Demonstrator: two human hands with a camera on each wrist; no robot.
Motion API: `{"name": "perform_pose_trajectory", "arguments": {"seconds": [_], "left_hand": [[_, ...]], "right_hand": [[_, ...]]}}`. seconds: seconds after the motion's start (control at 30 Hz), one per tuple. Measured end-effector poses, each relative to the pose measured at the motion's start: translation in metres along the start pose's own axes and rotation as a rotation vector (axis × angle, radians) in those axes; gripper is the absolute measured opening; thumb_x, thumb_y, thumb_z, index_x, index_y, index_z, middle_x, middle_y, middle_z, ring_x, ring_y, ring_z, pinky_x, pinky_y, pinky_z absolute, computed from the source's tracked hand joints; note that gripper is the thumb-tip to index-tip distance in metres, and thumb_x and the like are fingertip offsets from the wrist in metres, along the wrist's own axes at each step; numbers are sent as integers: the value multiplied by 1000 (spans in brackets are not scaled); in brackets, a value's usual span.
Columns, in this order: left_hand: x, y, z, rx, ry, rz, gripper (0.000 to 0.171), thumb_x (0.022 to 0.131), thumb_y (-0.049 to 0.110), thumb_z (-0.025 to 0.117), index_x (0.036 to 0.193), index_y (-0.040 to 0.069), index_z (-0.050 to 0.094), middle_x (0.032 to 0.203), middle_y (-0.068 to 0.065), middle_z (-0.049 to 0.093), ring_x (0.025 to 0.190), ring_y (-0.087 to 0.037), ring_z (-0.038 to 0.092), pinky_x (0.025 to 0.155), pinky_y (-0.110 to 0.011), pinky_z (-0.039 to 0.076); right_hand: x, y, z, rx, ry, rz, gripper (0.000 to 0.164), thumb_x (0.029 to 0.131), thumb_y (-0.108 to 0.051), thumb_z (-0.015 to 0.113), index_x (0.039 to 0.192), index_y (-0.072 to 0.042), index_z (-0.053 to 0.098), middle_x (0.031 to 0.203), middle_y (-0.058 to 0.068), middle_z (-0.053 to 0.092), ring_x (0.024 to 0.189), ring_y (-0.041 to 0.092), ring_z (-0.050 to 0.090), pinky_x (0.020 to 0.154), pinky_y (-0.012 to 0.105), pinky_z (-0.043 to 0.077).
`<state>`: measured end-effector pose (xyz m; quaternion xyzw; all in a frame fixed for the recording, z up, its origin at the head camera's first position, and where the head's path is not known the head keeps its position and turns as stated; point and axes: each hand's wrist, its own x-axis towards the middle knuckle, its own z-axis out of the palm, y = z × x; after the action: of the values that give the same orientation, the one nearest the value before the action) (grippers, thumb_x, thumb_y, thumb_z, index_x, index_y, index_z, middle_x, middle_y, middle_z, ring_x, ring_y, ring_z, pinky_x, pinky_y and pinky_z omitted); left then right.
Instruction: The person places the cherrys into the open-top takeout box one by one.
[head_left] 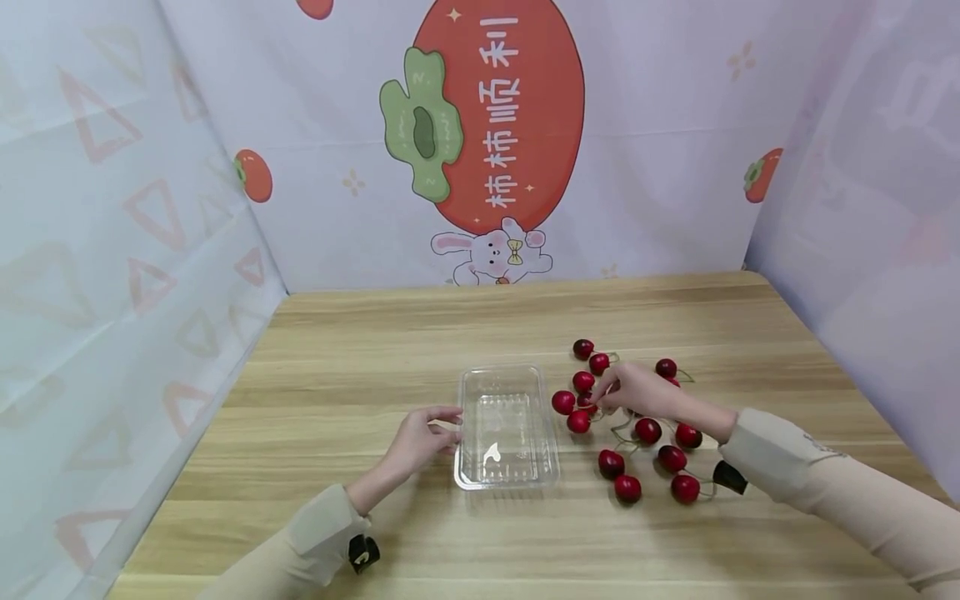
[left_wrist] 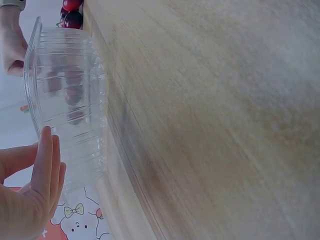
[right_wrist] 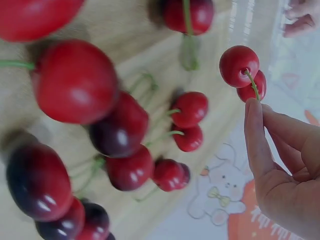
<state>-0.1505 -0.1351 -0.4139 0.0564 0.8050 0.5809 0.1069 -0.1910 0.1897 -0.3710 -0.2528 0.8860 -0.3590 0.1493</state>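
My left hand point(head_left: 420, 437) is at the left side of a clear plastic container point(head_left: 495, 484), fingers fairly straight and touching its rim, thumb held apart. Nothing visible lies inside the container. To its right, my right hand point(head_left: 637, 390) pinches the green stem of a pair of red cherries point(right_wrist: 239, 66) between thumb and forefinger. In the right wrist view that pair hangs off the tabletop, one cherry partly behind the other. Several loose cherries point(head_left: 647, 431), red to dark red with stems, lie around and under the right hand. The right forearm hides part of the group.
The wooden table point(head_left: 337, 358) carries the container and cherries. A printed cloth point(head_left: 652, 167) with a large persimmon and a rabbit hangs behind it. More pale cloth walls stand at the left point(head_left: 135, 208) and right point(head_left: 862, 192).
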Motion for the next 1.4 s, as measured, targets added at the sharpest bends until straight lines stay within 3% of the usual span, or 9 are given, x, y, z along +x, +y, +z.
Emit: {"name": "perform_pose_trajectory", "arguments": {"seconds": [0.17, 0.4, 0.6, 0.77, 1.0, 1.23, 1.4], "left_hand": [[0, 1, -1, -7, -3, -2, 39, 74, -13, 59, 112, -15, 51, 102, -27, 56, 72, -31, 62, 62, -37, 58], [2, 0, -1, -24, -8, -9, 39, 74, -15, 58, 112, -17, 49, 103, -28, 55, 75, -34, 62, 63, -37, 58], [2, 0, -1, -17, -8, -6, 38, 74, -16, 57, 112, -17, 50, 103, -29, 55, 75, -34, 62, 63, -37, 58], [2, 1, -1, -18, -10, -3, 38, 75, -16, 57, 112, -17, 50, 102, -30, 55, 75, -33, 62, 63, -38, 58], [1, 1, -1, -13, -13, 2, 38, 74, -16, 57, 112, -18, 49, 102, -30, 55, 74, -33, 62, 63, -37, 58], [1, 1, -1, -29, -9, -4, 38, 74, -16, 57, 111, -17, 50, 101, -30, 55, 74, -34, 62, 63, -38, 58], [1, 1, 0, -24, -11, -7, 38, 74, -15, 57, 111, -17, 50, 101, -29, 55, 74, -33, 62, 63, -38, 58]], "right_hand": [[0, -11, -10, 3, 41, -24, 7, 78, 4, 61, 80, 5, 67, 77, 13, 66, 64, 20, 61, 54, 27, 55], [4, -21, -18, 67, 77, 16, 10, 79, 4, 58, 84, 7, 66, 84, 18, 65, 70, 24, 63, 64, 32, 57], [14, -26, -14, 139, 69, 56, 11, 81, 3, 58, 86, 9, 66, 86, 19, 65, 74, 28, 64, 66, 29, 58], [23, -31, -7, 169, 69, 96, 12, 80, 2, 60, 86, 10, 65, 83, 20, 65, 75, 31, 63, 69, 35, 57], [36, -34, 4, 249, 61, 133, 14, 80, 3, 60, 88, 14, 63, 87, 24, 64, 69, 24, 65, 70, 39, 57], [45, -35, 14, 318, 65, 195, 14, 78, 5, 61, 87, 15, 63, 84, 23, 65, 59, 11, 63, 67, 34, 57], [50, -34, 20, 347, 70, 214, 13, 78, 7, 60, 87, 16, 63, 83, 25, 64, 57, 10, 62, 65, 34, 58]]}}
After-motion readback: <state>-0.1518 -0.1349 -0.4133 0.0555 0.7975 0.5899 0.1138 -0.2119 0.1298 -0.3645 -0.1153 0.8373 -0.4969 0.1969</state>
